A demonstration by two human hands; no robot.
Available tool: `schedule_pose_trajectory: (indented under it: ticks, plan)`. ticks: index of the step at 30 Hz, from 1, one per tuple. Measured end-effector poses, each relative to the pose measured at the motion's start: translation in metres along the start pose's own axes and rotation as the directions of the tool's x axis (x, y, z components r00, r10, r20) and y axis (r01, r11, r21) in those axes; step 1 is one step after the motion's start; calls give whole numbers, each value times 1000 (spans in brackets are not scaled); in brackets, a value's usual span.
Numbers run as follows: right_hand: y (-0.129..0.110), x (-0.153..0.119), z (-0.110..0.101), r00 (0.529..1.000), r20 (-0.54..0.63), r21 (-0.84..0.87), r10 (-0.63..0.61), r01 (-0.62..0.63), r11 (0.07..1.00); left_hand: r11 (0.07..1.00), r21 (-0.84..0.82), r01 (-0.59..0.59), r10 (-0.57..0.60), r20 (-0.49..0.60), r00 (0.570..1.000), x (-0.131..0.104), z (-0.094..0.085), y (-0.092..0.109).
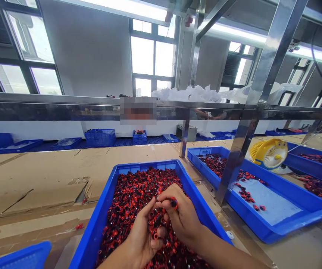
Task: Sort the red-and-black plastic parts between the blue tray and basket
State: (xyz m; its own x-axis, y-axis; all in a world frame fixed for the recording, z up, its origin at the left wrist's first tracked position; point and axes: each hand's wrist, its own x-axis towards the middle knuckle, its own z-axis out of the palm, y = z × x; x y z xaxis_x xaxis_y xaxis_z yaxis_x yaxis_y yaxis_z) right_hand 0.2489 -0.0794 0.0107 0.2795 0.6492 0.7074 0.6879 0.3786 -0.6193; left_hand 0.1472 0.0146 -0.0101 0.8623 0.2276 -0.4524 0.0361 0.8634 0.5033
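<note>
Parts, small and red-and-black [133,198], heap the deep blue plastic tray [97,216] on the cardboard-covered counter [37,179]. Above them, the left hand [145,228] cups a loose handful, while the right hand's [184,215] grip has a dark-tipped piece [173,203] between thumb and forefinger; whatever lies at its fingertips is too small to tell. Working well here, I judge, means keeping the palm low and curled so that slips land in the heap, and pinching one piece at a time. A second blue tray [278,233] at right holds scattered parts and a white sheet [272,209]; a third [303,170], behind the yellow fan [269,154], holds more.
</note>
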Motion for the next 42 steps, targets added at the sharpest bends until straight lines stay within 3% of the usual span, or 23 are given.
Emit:
schedule_pose_trajectory:
  ticks: [3,5,7,9,11,13,15,20,25,33,42]
  plan:
    - [-1,0,1,999,-44,103,28,-23,994,997,27,-78,78,1,997,2,-1,2]
    - [-4,3,3,982,-88,337,168,-129,933,995,37,-96,96,5,995,2,-1,2]
    - [-8,9,1,929,-39,671,367,-248,699,993,52,-104,104,20,994,3,-1,2]
    - [-11,14,-5,876,158,880,456,-334,338,991,64,-116,115,18,993,3,-2,2]
    - [-11,17,-14,856,373,904,357,-423,70,990,70,-122,121,10,993,4,-4,3]
    - [-8,18,-22,843,480,873,243,-487,-35,990,72,-124,124,12,992,4,-4,4]
    - [-5,16,-27,833,522,852,185,-522,-51,988,74,-135,133,25,991,3,-3,6]
    - [-5,12,-26,812,557,826,176,-563,-18,984,95,-150,148,32,989,1,-2,8]
    - [-2,16,-20,791,545,823,277,-568,2,975,110,-192,191,22,981,2,-2,9]
    - [31,19,-8,710,498,809,497,-588,29,962,110,-251,253,-3,968,1,-2,15]
    - [32,19,-6,691,481,799,540,-599,54,962,126,-243,243,13,970,0,-1,15]
